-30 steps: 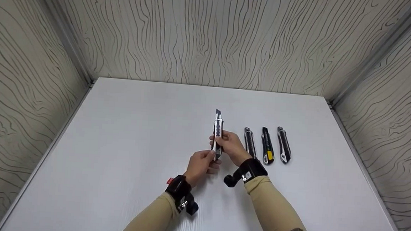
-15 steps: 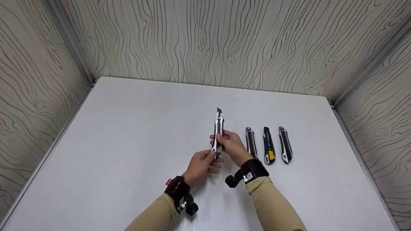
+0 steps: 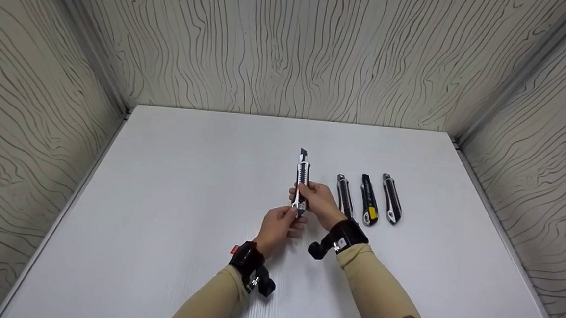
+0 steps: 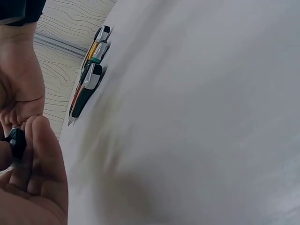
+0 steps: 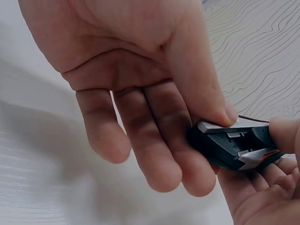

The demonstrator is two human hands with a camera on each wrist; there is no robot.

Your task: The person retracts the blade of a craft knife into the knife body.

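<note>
A silver and black utility knife (image 3: 302,180) is held up in front of me, its snap-off blade showing at the far end. My right hand (image 3: 319,200) grips the middle of its body, thumb on the upper face. At the rear end, my left hand (image 3: 277,225) pinches the knife between thumb and forefinger, with the other fingers stretched out beneath. The right wrist view shows the knife's open-looking rear end (image 5: 234,145) beside the left thumb. In the left wrist view, a small dark part of the knife (image 4: 18,140) shows between the hands.
To the right lie a silver-black utility knife (image 3: 344,194), a black one with a yellow part (image 3: 369,201), and another silver-black one (image 3: 391,199), side by side on the white table (image 3: 189,173). Wood-patterned walls (image 3: 289,51) enclose the table at the back and sides.
Both hands keep their hold on the utility knife, which has shifted very slightly to the right. The three knives on the table have stayed put.
</note>
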